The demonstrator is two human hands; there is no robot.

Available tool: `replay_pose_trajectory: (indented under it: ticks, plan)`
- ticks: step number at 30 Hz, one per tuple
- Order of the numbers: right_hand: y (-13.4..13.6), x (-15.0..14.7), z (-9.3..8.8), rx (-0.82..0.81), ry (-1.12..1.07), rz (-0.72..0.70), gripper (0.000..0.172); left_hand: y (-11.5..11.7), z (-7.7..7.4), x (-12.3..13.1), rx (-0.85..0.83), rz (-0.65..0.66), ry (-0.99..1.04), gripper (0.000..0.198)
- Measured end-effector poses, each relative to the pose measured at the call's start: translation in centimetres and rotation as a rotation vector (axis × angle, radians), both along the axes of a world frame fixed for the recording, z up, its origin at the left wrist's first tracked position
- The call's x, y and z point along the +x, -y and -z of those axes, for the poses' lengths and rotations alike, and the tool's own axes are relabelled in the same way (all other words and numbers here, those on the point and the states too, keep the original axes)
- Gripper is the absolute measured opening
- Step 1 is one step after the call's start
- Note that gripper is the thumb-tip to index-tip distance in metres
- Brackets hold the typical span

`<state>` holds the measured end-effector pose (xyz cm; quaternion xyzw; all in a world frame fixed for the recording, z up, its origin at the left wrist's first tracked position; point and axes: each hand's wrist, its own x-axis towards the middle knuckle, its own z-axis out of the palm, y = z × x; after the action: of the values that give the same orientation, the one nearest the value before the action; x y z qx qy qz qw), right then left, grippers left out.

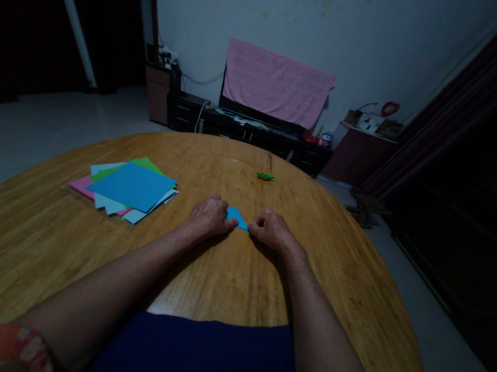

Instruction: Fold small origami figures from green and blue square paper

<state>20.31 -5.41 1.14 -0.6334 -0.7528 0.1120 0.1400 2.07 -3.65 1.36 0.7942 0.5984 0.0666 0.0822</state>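
Note:
A small piece of folded blue paper lies on the round wooden table between my hands, its visible part a triangle. My left hand covers the paper's left side, the thumb along its lower edge and the fingers curled over it. At the right corner, my right hand pinches the tip between thumb and forefinger, the other fingers curled in. How much paper is under my left hand is hidden. Farther back on the table rests a small folded green paper piece.
On the left of the wooden table lies a loose stack of coloured paper sheets, a blue one on top. Beyond the table, a pink cloth hangs over a screen on a low black cabinet. A dark curtain hangs at the right.

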Motion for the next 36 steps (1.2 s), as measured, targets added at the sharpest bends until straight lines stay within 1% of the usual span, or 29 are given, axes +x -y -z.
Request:
replay_pose_trajectory:
  ticks: [7,15,26,32,36]
  plan:
    - [-0.11,0.08,0.02,0.018,-0.003,-0.020,0.017,-0.01,0.13,0.09,0.036,0.009,0.005,0.051]
    - [-0.13,0.12,0.08,-0.006,-0.024,-0.016,0.017,0.42,-0.21,0.56,0.021,-0.020,0.005,0.056]
    - [0.10,-0.04,-0.53,-0.007,0.005,-0.038,0.017,0.21,-0.01,0.66,0.026,-0.011,0.013,0.058]
    - [0.12,-0.39,-0.66,-0.058,0.028,0.001,0.017,0.17,-0.22,0.71,-0.001,-0.018,-0.001,0.059]
    - [0.01,-0.10,-0.46,-0.052,-0.028,0.010,0.014,0.21,-0.33,0.77,-0.006,-0.014,-0.004,0.058]
